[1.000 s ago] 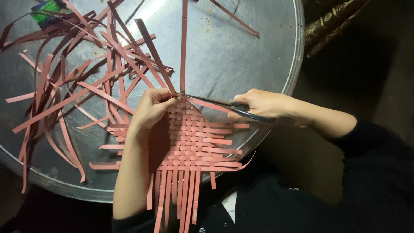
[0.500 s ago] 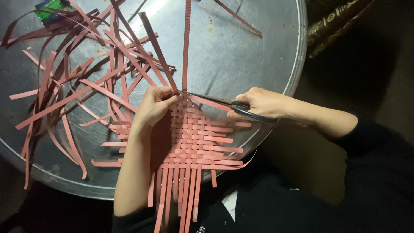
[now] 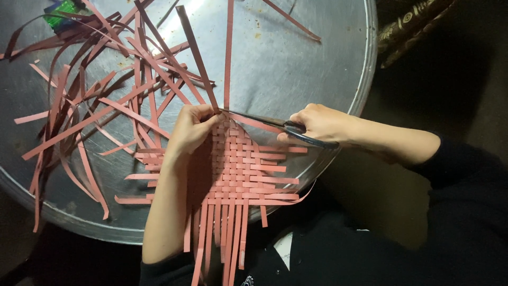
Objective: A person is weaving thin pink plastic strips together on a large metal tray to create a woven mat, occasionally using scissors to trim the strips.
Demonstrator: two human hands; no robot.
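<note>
The left hand (image 3: 193, 127) pinches the half-woven mat (image 3: 238, 169); the right hand (image 3: 320, 123) grips scissors (image 3: 275, 126) at uncut strips (image 3: 211, 79) above.

The left hand (image 3: 191, 128) lies palm down, fingers curled and pinched together at their tips, its bare forearm running up from the lower edge. The right hand (image 3: 321, 124) reaches in from the right, fingers closed in a grip, forearm bare below a dark sleeve.

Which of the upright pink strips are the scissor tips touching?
The dark, shadowed strip leaning up-left from the scissors tips; the brighter vertical strip stands just right of the tips, clear of them.
</note>
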